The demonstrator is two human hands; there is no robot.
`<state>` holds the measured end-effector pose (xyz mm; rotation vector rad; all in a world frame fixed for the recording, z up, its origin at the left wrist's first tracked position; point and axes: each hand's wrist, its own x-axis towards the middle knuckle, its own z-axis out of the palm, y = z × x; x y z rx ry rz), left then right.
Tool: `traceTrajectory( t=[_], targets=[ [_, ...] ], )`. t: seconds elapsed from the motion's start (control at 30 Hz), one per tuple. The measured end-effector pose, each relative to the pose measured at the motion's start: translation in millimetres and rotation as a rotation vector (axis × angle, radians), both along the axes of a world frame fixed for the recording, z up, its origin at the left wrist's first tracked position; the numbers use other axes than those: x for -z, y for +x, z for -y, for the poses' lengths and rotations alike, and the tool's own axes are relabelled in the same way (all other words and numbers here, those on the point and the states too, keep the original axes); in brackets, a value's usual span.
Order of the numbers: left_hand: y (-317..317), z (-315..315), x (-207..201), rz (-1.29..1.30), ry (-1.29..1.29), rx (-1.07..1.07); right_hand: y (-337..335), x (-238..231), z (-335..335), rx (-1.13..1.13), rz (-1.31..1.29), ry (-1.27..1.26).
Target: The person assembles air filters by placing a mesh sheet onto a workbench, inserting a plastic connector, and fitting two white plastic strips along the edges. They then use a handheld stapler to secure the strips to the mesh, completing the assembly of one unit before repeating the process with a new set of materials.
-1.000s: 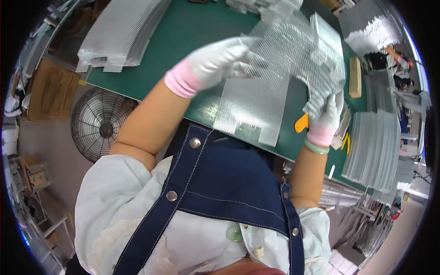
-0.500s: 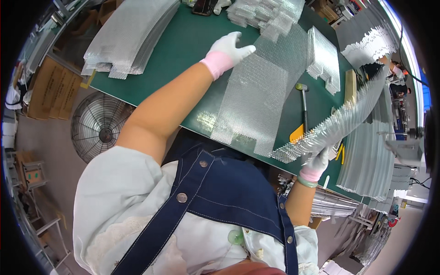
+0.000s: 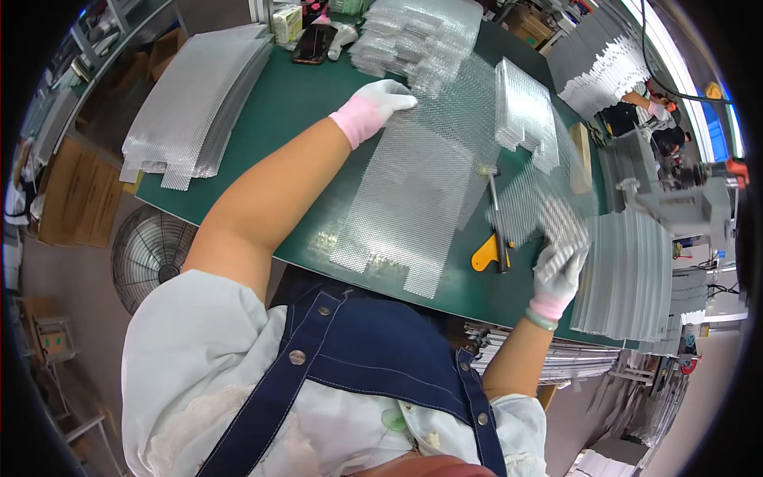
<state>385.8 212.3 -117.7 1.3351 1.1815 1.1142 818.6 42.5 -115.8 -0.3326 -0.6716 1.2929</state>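
Gripping a raised mesh sheet (image 3: 531, 203), the right hand (image 3: 559, 274) seems to have its fingers closed on the near edge; the sheet is blurred and slants up and away from them, so the exact pinch is hard to make out. The left hand (image 3: 387, 97) has its fingers loosely bent, and whether they press or pinch anything I cannot tell.

A lying mesh sheet (image 3: 401, 199) rests on the green worktop (image 3: 294, 99), starting just beside the left fingers and stretching from there toward the body. Its long axis runs away from those fingers, leaning a little left as it nears the person, with the notched end farthest from them. The left hand is clearly the nearer one to it; the right fingers are well apart, off to its right. Another mesh layer (image 3: 465, 107) overlaps its far end, just right of the left fingers.

Between the lying sheet and the right fingers are a hammer (image 3: 496, 208) and a yellow tool (image 3: 483, 254). Just right of the right fingers stands a stack of sheets (image 3: 624, 274); beyond the left fingers is a mesh pile (image 3: 421, 36).
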Motion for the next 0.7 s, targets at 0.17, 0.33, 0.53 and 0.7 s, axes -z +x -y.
traceTrajectory(
  t=[0.17, 0.33, 0.53, 0.7],
  targets=[
    [4.0, 10.2, 10.6, 0.04, -0.049, -0.043, -18.0, -40.2, -60.7, 0.078, -0.108, -0.037],
    [13.9, 6.0, 63.5, -0.098, 0.149, 0.038, -143.1, -65.1, -76.9, -0.234, 0.126, 0.002],
    [22.0, 49.6, 18.2, 0.333, -0.138, 0.022, -330.3, -43.6, -73.4, -0.073, 0.766, -0.011],
    [11.1, 69.4, 9.5, 0.981, -0.026, -0.065, -401.0, -30.0, -94.1, -0.286, 0.632, -0.459]
  ],
)
